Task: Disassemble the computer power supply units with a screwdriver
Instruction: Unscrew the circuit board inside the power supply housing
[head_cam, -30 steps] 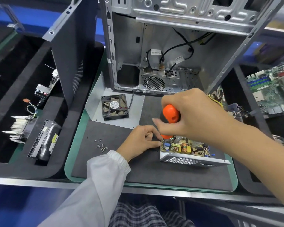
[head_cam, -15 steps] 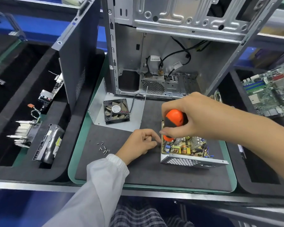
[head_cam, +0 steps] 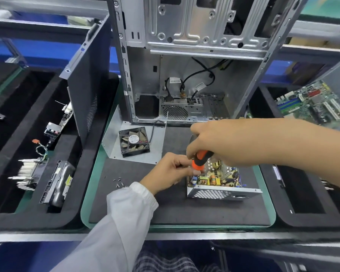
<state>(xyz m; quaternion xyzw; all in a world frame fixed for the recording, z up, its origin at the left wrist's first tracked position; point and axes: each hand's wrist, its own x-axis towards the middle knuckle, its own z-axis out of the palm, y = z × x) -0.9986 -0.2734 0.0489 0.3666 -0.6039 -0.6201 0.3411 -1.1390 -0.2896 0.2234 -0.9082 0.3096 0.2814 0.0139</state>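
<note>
Over the preceding second the orange screwdriver [head_cam: 200,161], gripped in the right hand [head_cam: 220,142], was lowered into the open power supply unit [head_cam: 220,183] on the mat [head_cam: 175,211], left hand [head_cam: 171,170] curled, pinching at its near-left corner: screw removal judged ongoing.

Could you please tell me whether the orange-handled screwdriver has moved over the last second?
Yes. The orange-handled screwdriver has tipped from upright to leaning right, and its top sits lower against the open metal power supply box, which stayed put.
</note>
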